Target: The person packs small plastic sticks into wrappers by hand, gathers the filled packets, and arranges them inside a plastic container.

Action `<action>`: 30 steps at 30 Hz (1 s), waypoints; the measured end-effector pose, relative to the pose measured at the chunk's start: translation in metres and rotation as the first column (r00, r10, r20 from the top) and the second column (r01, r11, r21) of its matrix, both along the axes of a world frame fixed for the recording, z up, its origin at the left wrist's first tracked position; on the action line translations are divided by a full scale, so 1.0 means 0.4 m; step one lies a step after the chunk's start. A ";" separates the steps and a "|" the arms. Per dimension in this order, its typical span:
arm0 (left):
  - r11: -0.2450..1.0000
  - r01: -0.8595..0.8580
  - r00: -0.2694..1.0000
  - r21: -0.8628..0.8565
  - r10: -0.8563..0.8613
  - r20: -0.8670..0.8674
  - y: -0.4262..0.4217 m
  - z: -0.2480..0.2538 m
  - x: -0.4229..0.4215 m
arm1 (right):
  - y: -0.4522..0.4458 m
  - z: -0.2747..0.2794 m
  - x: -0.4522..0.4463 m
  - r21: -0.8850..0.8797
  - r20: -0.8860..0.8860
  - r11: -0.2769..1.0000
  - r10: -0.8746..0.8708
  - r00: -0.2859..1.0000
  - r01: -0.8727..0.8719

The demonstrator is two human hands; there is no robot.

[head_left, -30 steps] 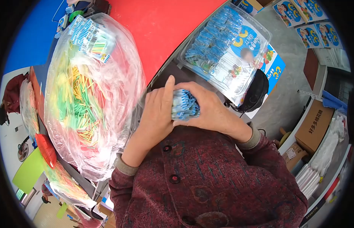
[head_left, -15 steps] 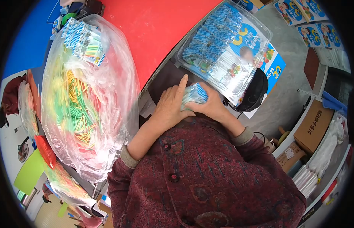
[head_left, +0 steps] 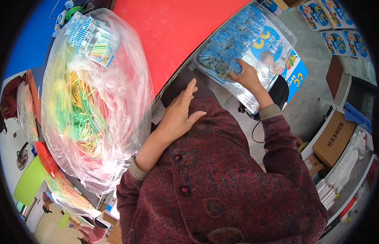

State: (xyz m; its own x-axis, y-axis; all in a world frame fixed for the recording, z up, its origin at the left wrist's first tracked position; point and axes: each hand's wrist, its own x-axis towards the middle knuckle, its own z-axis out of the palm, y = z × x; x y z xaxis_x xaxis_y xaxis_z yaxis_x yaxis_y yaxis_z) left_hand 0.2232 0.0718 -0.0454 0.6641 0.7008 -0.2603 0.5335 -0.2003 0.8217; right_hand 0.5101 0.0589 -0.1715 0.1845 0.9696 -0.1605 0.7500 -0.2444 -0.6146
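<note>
My left hand (head_left: 179, 116) is in front of my chest, fingers spread and holding nothing. To its right, my right hand (head_left: 247, 77) reaches over the near edge of a clear plastic tray (head_left: 275, 77). Its thumb and index finger are apart beside the blue-and-white striped packets (head_left: 228, 44), and no bundle shows between them. Its other fingers are mostly hidden. The packets lie in rows in the tray's left part; a printed blue-and-white sheet shows in the rest.
A large clear bag (head_left: 128, 101) of coloured sticks (head_left: 83, 118) is at left, with striped packets (head_left: 92, 40) on top. Beyond are a red tabletop (head_left: 173, 32) and a black object (head_left: 280, 89). Cartons (head_left: 334, 138) stand at right. People are at far left.
My hands have separated. My right hand has moved right and up to the tray and no longer shows the packet bundle it held. My left hand has opened, staying near my chest.
</note>
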 end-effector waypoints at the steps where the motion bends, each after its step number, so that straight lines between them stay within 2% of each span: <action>1: 1.000 0.001 1.000 -0.001 -0.001 -0.002 0.002 -0.003 0.001 | 0.008 -0.013 -0.006 -0.001 0.000 1.000 0.000 1.000 0.000; 3: 1.000 0.017 1.000 0.021 -0.017 -0.001 0.002 -0.014 -0.002 | 0.021 -0.034 -0.019 0.021 0.061 1.000 -0.019 0.998 0.017; 9: 0.996 0.057 0.998 0.069 -0.057 -0.003 0.012 -0.031 -0.003 | 0.032 -0.079 -0.041 -0.026 0.098 0.997 -0.076 0.992 0.079; 13: 0.985 0.116 0.993 0.126 -0.117 0.002 0.020 -0.041 0.005 | 0.044 -0.136 -0.045 -0.061 0.053 0.989 -0.134 0.989 0.138; 18: 0.987 0.106 0.994 0.116 -0.109 0.017 0.022 -0.045 0.006 | 0.069 -0.166 -0.044 -0.177 0.037 0.973 -0.144 0.989 0.148; 22: 0.987 0.101 0.995 0.122 -0.103 0.014 0.024 -0.048 0.009 | 0.071 -0.184 -0.052 -0.181 -0.007 0.972 -0.151 0.989 0.147; 24: 0.988 0.100 0.995 0.121 -0.103 0.014 0.025 -0.047 0.012 | 0.070 -0.197 -0.059 -0.113 0.034 0.984 -0.131 0.991 0.134; 28: 0.987 0.099 0.995 0.130 -0.102 0.014 0.026 -0.043 0.018 | 0.063 -0.215 -0.068 -0.120 0.071 0.982 -0.139 0.988 0.147; 30: 0.981 0.108 0.994 0.164 -0.110 0.005 0.033 -0.037 0.030 | 0.064 -0.209 -0.062 -0.106 0.009 0.983 -0.148 0.989 0.148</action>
State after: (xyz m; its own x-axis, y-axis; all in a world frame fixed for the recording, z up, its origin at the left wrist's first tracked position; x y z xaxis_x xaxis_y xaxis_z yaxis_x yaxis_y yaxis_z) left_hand 0.2352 0.0849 -0.0603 0.7416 0.6564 -0.1383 0.4897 -0.3889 0.7804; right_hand 0.4852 0.0847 -0.2553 0.3248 0.9093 -0.2602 0.7016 -0.4161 -0.5785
